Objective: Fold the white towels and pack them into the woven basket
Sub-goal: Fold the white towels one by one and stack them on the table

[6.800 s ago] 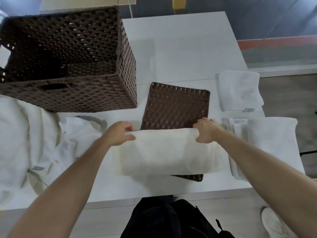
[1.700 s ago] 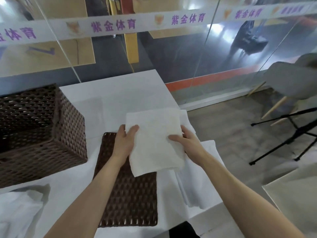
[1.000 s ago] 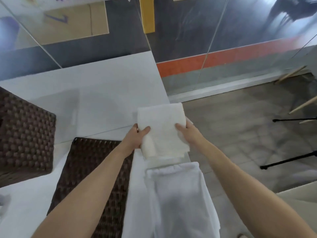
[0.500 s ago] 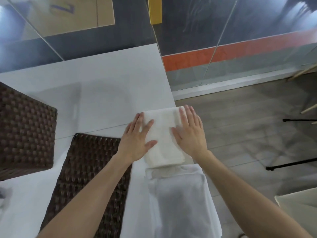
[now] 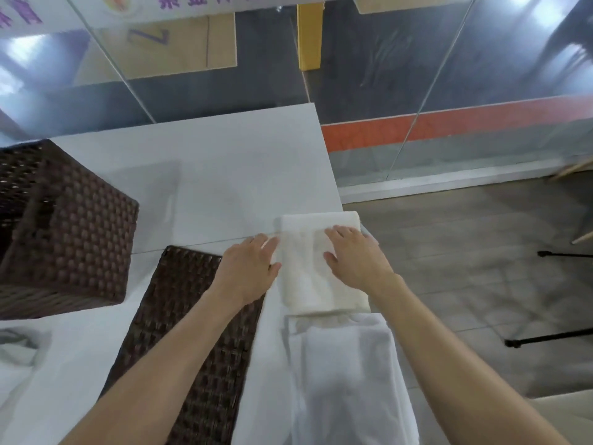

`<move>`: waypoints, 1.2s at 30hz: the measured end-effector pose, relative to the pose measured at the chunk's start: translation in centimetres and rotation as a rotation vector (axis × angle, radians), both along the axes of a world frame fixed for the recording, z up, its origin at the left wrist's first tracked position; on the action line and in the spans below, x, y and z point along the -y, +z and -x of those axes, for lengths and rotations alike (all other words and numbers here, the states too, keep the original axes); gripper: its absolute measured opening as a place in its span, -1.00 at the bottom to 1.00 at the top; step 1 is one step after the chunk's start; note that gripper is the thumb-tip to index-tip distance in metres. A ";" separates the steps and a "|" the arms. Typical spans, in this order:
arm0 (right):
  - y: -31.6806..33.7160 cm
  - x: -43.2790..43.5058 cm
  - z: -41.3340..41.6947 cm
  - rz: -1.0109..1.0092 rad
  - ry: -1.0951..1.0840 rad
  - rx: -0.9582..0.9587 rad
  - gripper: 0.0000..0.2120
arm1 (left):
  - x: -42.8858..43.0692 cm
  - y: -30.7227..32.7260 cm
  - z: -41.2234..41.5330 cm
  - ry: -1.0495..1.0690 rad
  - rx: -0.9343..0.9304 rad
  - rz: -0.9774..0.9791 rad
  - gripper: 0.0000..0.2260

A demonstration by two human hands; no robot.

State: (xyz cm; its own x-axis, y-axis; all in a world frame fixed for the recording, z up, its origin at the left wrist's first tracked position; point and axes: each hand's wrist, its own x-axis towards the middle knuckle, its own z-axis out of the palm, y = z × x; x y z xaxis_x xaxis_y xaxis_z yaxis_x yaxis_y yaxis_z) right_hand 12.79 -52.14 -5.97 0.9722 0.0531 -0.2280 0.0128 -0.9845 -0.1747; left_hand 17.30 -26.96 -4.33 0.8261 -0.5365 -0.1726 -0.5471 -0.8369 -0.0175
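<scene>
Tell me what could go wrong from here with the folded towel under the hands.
1. The folded towel lies at the right edge of the table, seemingly overhanging it; a push from the right hand might tip it onto the floor.
2. The basket stands far to the left, beyond the woven lid; carried loosely, the folds may open.

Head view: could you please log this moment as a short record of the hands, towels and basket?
left hand: open, fingers at the left edge of the folded towel
right hand: open, flat on the folded towel
folded towel: on the table, at its right edge
second towel: just nearer the person
woven basket: far left, apart from both towels
flat woven panel: beneath the left forearm
</scene>
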 end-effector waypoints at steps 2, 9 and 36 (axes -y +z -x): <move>2.2 -2.9 0.8 -0.004 0.043 0.067 -0.54 | -3.7 1.5 1.1 0.012 0.034 -0.034 -0.53; 3.2 -17.8 3.0 -0.085 0.261 0.027 -0.63 | -19.9 3.2 6.4 0.272 -0.042 -0.046 -0.64; 1.5 -56.4 10.1 -0.470 -0.077 -0.112 -0.10 | -59.9 -1.1 12.8 0.553 -0.452 0.699 -0.65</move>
